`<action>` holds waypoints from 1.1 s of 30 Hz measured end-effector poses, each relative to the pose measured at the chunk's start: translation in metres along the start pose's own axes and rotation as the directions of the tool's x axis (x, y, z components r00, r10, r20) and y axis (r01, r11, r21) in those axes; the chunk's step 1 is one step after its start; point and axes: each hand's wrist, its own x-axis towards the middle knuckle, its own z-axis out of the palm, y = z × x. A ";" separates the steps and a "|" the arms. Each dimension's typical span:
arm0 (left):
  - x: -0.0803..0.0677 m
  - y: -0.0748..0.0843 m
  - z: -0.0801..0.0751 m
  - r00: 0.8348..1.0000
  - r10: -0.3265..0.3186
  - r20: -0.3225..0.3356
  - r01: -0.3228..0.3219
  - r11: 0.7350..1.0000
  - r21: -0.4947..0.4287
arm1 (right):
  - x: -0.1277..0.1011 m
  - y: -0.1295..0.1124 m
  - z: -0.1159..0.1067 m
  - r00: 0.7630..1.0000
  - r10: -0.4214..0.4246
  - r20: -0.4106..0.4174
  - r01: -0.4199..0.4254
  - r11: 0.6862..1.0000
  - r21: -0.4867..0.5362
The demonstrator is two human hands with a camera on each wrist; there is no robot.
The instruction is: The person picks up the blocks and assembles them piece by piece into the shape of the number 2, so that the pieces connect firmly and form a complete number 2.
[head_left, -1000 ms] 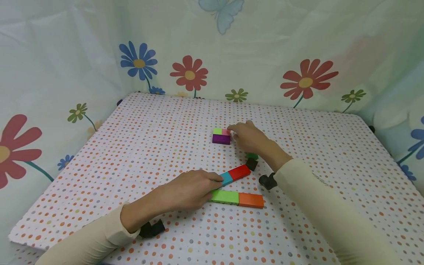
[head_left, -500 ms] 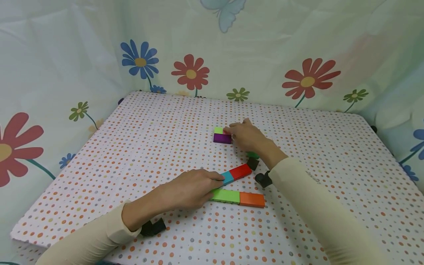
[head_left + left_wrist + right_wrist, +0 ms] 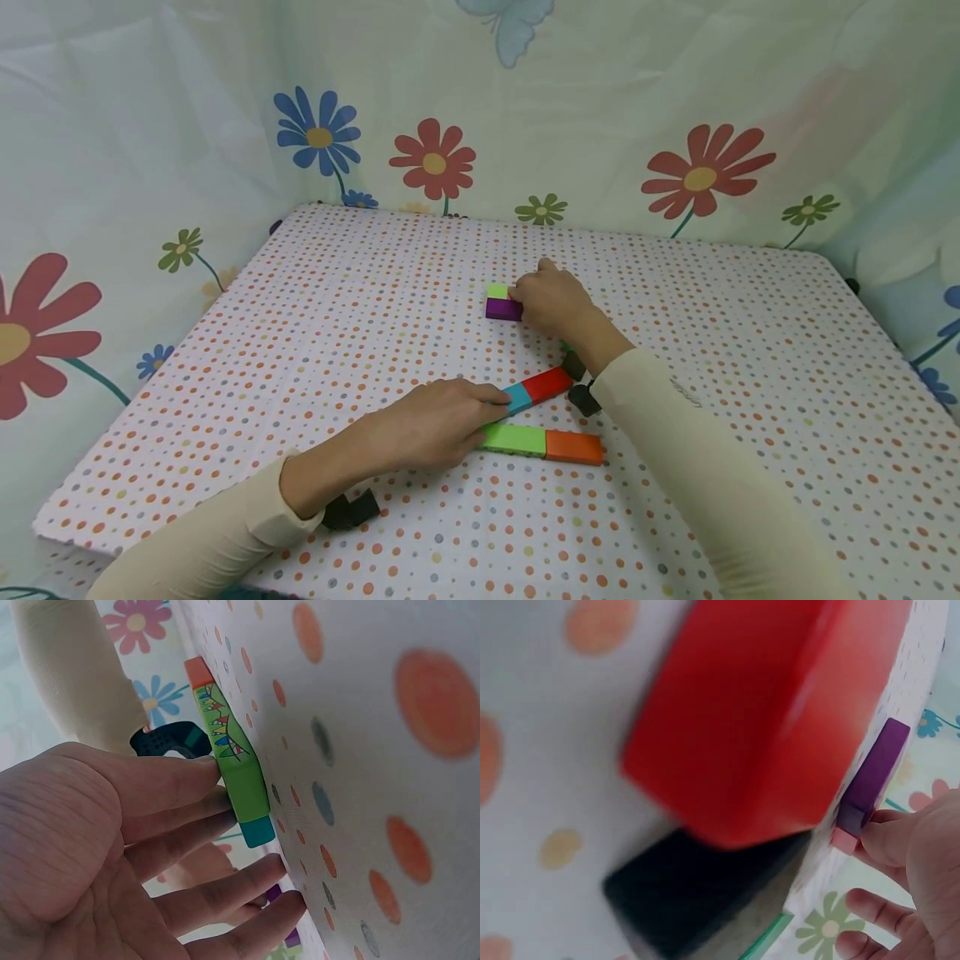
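Note:
My left hand (image 3: 435, 423) grips the left end of a long green block (image 3: 516, 439) printed with a bunting pattern. In the left wrist view the thumb lies against the block's side, and two fingertips are hidden behind it. One finger also reaches a blue block (image 3: 518, 399) just beyond. Farther back, my right hand (image 3: 557, 302) pinches a small pink block (image 3: 845, 841) beside a purple block (image 3: 503, 309). A lime block (image 3: 497, 291) is behind the purple one. In the head view the right fingers cover most of the pink block.
An orange block (image 3: 573, 447) continues the green one, and a red block (image 3: 547, 384) continues the blue. A black block (image 3: 676, 896) with a green piece (image 3: 767, 936) lies beyond the red end, partly under the right wrist. A floral curtain (image 3: 600, 100) stands behind the dotted table (image 3: 375, 275).
My right hand has shifted slightly left over the small block cluster, and its fingers now cover more of the pink block. My left hand has stayed in place on the green block.

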 end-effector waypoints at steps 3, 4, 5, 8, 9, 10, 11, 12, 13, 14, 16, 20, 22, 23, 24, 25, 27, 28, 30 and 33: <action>0.000 0.000 0.000 1.000 0.004 -0.002 -0.004 1.000 -0.004 | 0.001 -0.001 -0.001 1.000 -0.008 -0.010 0.008 0.999 -0.038; 0.000 0.000 0.000 1.000 0.006 -0.003 -0.006 1.000 -0.004 | 0.001 -0.001 -0.001 1.000 -0.006 -0.007 0.006 0.999 -0.048; 0.001 0.000 0.001 1.000 0.009 -0.005 -0.009 1.000 -0.007 | 0.001 0.000 -0.002 1.000 -0.003 -0.001 0.003 0.998 -0.056; 0.002 0.001 0.002 1.000 0.017 -0.007 -0.017 1.000 -0.014 | 0.000 0.002 -0.003 1.000 0.003 0.006 -0.002 0.997 -0.076; 0.003 0.001 0.002 1.000 0.018 -0.005 -0.018 1.000 -0.016 | -0.001 0.003 -0.003 1.000 0.009 0.010 -0.008 0.997 -0.076; 0.003 0.001 0.002 1.000 0.014 -0.001 -0.014 1.000 -0.017 | -0.002 0.005 -0.003 1.000 0.017 0.013 -0.016 0.997 -0.075; 0.003 0.001 0.001 1.000 0.009 0.003 -0.009 1.000 -0.019 | -0.002 0.008 -0.003 1.000 0.025 0.012 -0.024 0.997 -0.069; 0.002 0.001 0.001 1.000 0.002 0.008 -0.002 1.000 -0.021 | -0.003 0.010 -0.003 0.999 0.039 0.013 -0.038 0.998 -0.054; 0.002 0.001 0.000 1.000 -0.005 0.012 0.005 1.000 -0.020 | -0.004 0.013 -0.003 0.998 0.058 0.017 -0.057 0.998 -0.038; 0.001 0.001 -0.001 1.000 -0.013 0.018 0.013 1.000 -0.020 | -0.005 0.016 -0.003 0.997 0.068 0.021 -0.067 0.997 -0.035; 0.000 0.000 -0.002 1.000 -0.021 0.021 0.021 1.000 -0.022 | -0.007 0.022 -0.003 0.995 0.097 0.033 -0.097 0.995 -0.009; 0.000 -0.001 -0.003 1.000 -0.019 0.015 0.019 0.999 -0.028 | -0.013 0.035 -0.004 0.987 0.146 0.066 -0.148 0.989 0.029; 0.000 -0.001 -0.003 1.000 -0.020 0.013 0.020 0.999 -0.032 | -0.016 0.040 -0.004 0.984 0.161 0.071 -0.165 0.985 0.055; 0.000 -0.001 -0.003 1.000 -0.021 0.013 0.022 0.999 -0.032 | -0.017 0.043 -0.004 0.984 0.164 0.074 -0.169 0.984 0.064; 0.000 -0.001 -0.003 1.000 -0.025 0.014 0.025 0.999 -0.032 | -0.018 0.045 -0.004 0.984 0.164 0.074 -0.169 0.983 0.074; 0.000 -0.001 -0.003 1.000 -0.026 0.014 0.027 0.999 -0.033 | -0.019 0.046 -0.003 0.984 0.165 0.073 -0.171 0.981 0.087; 0.000 -0.001 -0.003 1.000 -0.026 0.014 0.027 0.999 -0.035 | -0.021 0.049 -0.003 0.983 0.169 0.070 -0.177 0.977 0.121; 0.000 -0.001 -0.003 1.000 -0.026 0.013 0.026 0.999 -0.035 | -0.021 0.049 -0.003 0.982 0.176 0.072 -0.185 0.972 0.144; 0.000 -0.001 -0.003 1.000 -0.022 0.011 0.023 0.999 -0.036 | -0.022 0.050 -0.003 0.980 0.186 0.073 -0.197 0.962 0.188; 0.000 -0.001 -0.003 1.000 -0.018 0.010 0.019 0.999 -0.035 | -0.023 0.052 -0.002 0.977 0.199 0.072 -0.211 0.948 0.239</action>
